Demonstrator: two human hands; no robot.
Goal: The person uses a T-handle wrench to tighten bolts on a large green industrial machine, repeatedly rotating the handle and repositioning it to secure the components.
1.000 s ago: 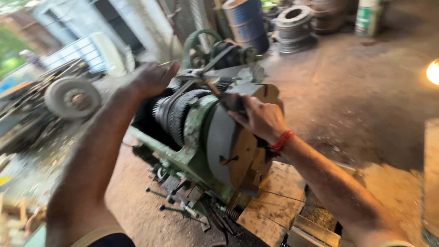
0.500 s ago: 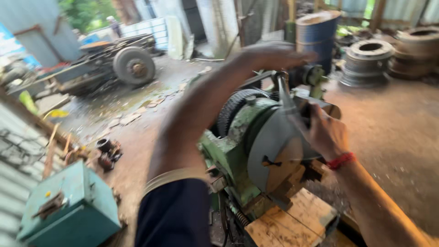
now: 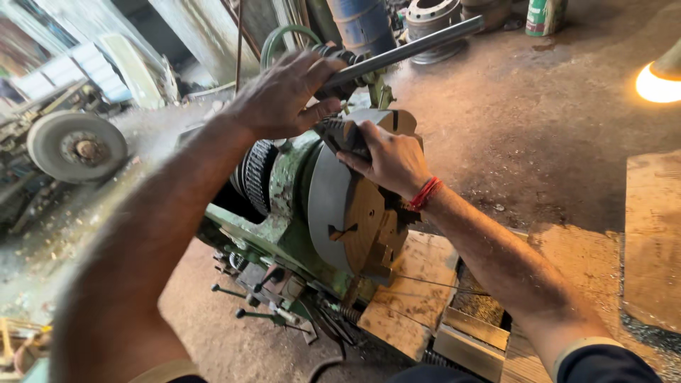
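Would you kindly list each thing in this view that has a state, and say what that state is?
left hand: closed around the long metal bar.
right hand: resting on the top edge of the lathe chuck.
long metal bar: gripped at its near end, angled up and away.
lathe chuck: mounted on the green lathe, one jaw slot showing on its face.
lamp: lit.
blue drum: standing upright.

- Stained, dusty concrete floor [image 3: 539,120] stretches beyond my grip.
- A lit lamp [image 3: 656,79] glows to my right.
- A blue drum [image 3: 363,23] stands ahead of me.
- A wheeled cart [image 3: 74,145] sits far left, by daylight.
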